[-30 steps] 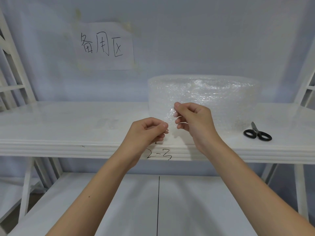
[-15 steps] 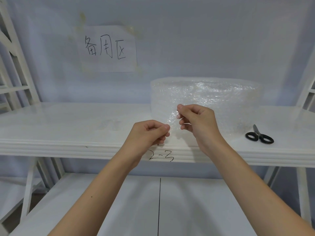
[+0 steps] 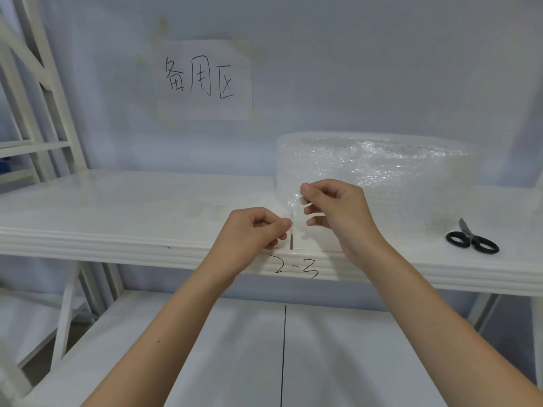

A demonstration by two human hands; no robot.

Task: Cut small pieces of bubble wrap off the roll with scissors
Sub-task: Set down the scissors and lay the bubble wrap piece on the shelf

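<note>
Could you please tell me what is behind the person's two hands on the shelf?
Behind the left hand and right hand stands the bubble wrap roll on the white shelf. Both pinch its loose end. The hands cover that end's lower part.

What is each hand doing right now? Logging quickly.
Left hand: pinches the loose end of the bubble wrap.
Right hand: pinches the same loose end, higher up.

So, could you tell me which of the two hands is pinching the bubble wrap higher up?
The right hand; it pinches the bubble wrap above the left hand.
</note>
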